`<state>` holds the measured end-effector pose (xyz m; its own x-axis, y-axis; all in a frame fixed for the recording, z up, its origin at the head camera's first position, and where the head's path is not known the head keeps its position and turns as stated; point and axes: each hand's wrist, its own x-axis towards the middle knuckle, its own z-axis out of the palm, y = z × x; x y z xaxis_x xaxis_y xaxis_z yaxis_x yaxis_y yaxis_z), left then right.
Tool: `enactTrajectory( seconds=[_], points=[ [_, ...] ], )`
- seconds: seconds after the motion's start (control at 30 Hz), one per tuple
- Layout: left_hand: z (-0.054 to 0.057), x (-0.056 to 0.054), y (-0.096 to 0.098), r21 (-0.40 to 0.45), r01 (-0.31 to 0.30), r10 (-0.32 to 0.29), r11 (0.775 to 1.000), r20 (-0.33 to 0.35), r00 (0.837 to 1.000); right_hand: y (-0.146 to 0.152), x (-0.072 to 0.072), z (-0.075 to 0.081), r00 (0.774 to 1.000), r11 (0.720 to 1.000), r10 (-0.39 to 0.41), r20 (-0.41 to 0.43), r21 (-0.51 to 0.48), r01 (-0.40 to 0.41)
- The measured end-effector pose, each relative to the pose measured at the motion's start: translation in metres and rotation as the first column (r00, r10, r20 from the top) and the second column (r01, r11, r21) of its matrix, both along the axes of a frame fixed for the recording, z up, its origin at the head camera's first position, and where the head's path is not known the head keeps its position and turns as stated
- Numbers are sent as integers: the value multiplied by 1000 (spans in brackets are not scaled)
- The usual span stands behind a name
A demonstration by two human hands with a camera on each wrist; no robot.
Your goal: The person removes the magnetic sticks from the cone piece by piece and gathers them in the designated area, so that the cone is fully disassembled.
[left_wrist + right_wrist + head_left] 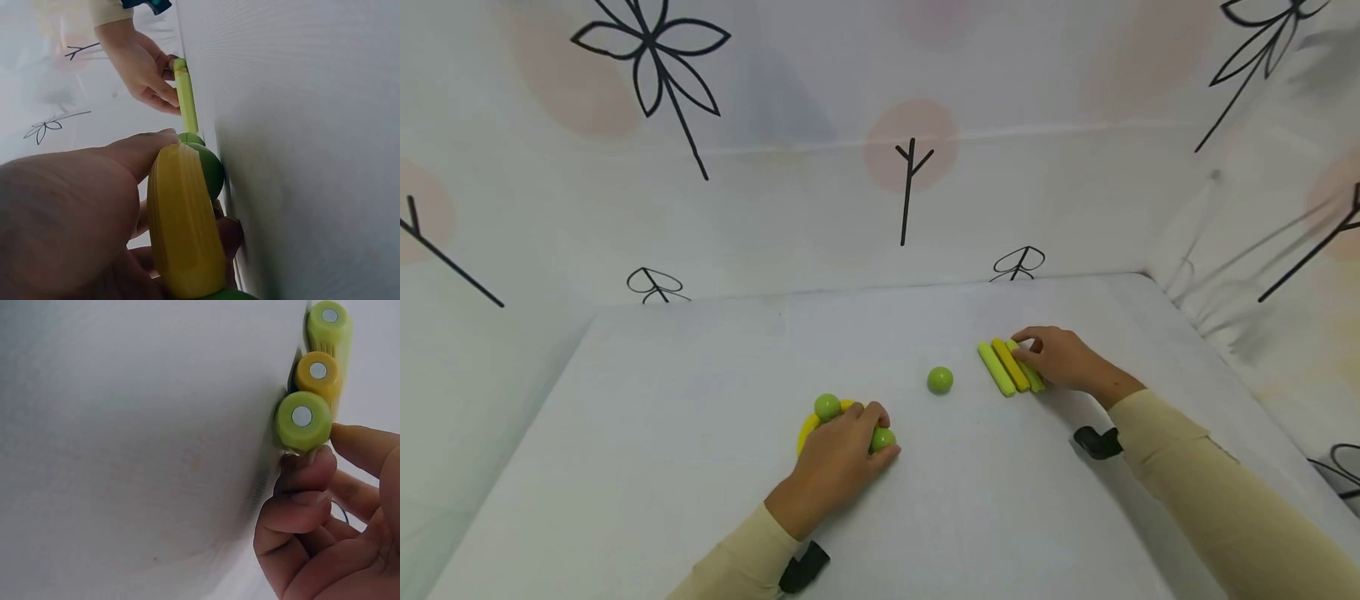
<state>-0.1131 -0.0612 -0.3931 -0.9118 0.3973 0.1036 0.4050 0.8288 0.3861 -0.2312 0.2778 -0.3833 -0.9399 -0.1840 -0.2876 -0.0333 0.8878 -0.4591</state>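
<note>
My left hand (pixel 838 462) is curled round a cluster of green balls (pixel 827 407) and curved yellow rods (pixel 807 432). In the left wrist view, one thick yellow rod (pixel 187 225) stands in front of the palm, and the thumb touches it by a green ball (pixel 211 172). The hand hides part of the cluster. Farther right, my right hand (pixel 1063 360) pinches a light green rod (pixel 290 434) between thumb and fingers. A yellow rod (pixel 1011 367) and a second light green rod (pixel 995 369) lie alongside it. Round silver discs show in the rod ends in the right wrist view.
A single green ball (pixel 940 380) sits on the white table (pixel 700 400) between the two hands. White cloth walls (pixel 797 200) with black plant drawings stand behind and at both sides. Each wrist wears a dark device (pixel 1097 442).
</note>
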Motion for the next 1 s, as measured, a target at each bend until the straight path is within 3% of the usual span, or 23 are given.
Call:
enactTrajectory(
  seconds=[0.13, 0.33, 0.57, 0.7, 0.87, 1.0],
  points=[
    [1, 2, 0, 5, 8, -8, 1000, -10, 1000, 0, 5, 5, 999, 1000, -21, -32, -5, 21],
    [3, 2, 0, -7, 9, -9, 1000, -8, 1000, -12, 19, 15, 975, 998, -53, -216, -43, 44],
    [5, 3, -3, -15, 14, -14, 1000, -9, 1000, -55, 47, 24, 919, 983, 39, -392, -152, -107],
    [15, 0, -8, -20, -15, 16, 1000, 32, 999, -81, 62, 24, 888, 961, 86, -451, -198, -193],
    [32, -8, -21, 3, -88, 87, 996, 68, 994, -109, 76, 23, 881, 938, 139, -453, -224, -264],
    [39, -16, -33, -1, -142, 142, 990, 33, 989, -128, 84, 26, 880, 914, 186, -437, -251, -318]
  ],
)
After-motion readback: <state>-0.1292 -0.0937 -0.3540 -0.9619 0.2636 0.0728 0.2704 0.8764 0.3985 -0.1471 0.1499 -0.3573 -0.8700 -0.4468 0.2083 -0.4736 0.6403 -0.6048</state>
